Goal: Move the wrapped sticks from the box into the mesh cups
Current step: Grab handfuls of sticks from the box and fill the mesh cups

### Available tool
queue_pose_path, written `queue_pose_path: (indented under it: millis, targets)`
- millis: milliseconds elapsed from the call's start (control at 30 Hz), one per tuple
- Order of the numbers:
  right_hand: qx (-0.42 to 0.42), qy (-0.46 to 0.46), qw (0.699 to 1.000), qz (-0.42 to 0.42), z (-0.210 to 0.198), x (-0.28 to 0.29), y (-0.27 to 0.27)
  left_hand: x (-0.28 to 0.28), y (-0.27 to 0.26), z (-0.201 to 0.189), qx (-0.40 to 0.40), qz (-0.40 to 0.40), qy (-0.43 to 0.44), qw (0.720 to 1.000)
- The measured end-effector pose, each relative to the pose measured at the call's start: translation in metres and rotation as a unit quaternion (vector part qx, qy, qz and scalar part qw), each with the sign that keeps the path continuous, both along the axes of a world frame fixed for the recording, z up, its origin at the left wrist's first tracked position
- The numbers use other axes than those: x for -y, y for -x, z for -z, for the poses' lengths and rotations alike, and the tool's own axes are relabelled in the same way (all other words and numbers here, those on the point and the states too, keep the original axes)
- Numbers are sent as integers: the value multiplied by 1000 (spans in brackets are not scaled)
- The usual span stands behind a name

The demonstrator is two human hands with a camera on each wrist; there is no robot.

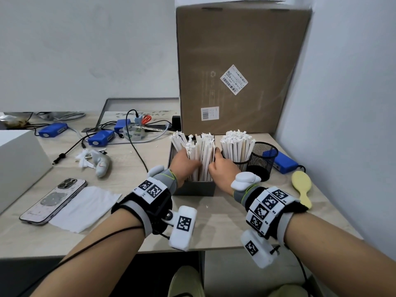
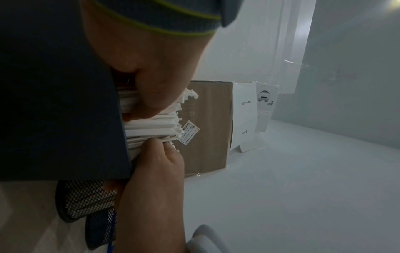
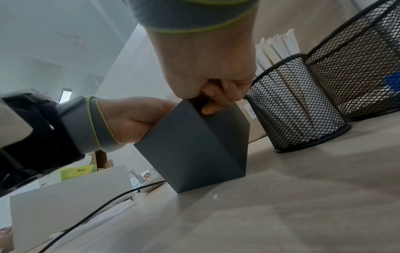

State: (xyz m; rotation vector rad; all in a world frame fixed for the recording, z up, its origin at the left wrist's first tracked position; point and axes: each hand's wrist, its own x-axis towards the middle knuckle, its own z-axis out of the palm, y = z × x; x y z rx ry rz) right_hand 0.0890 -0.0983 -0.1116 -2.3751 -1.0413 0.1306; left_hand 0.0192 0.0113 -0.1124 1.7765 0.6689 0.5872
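Note:
A dark grey box (image 1: 194, 188) stands mid-table, packed with upright white wrapped sticks (image 1: 202, 150). My left hand (image 1: 189, 160) reaches into the box from the left and grips a bundle of sticks. My right hand (image 1: 215, 162) curls round the same bundle from the right, fingers over the box's edge (image 3: 216, 95). In the left wrist view both hands press the sticks (image 2: 151, 126) between them. Just right of the box a black mesh cup (image 1: 237, 156) is full of sticks. A second mesh cup (image 1: 262, 161) beside it holds none.
A tall cardboard carton (image 1: 242, 67) stands right behind the box and cups. A blue device (image 1: 284, 165) and a yellow hairbrush (image 1: 302, 187) lie to the right, near the wall. Cables, blue devices, a tape roll, a phone (image 1: 53, 200) and a tissue (image 1: 85, 209) cover the left.

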Motion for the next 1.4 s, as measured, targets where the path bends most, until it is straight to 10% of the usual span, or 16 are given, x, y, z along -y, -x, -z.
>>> queue_pose_path:
  millis: [733,967,1133,1400]
  targets:
    - [-54,40,997,48,-10,-17,-17,-15,4,-52,275,7,134,952]
    - [-89,-95,991,25,-30,-1,-7,-19,4,-80,315,-5,206,927]
    - [-345,-340,873,59,-53,5,-8,-7,2,-91,331,20,241,912]
    - [-628,-363,687,29,-70,-1,1,23,-5,-100,328,34,246,912]
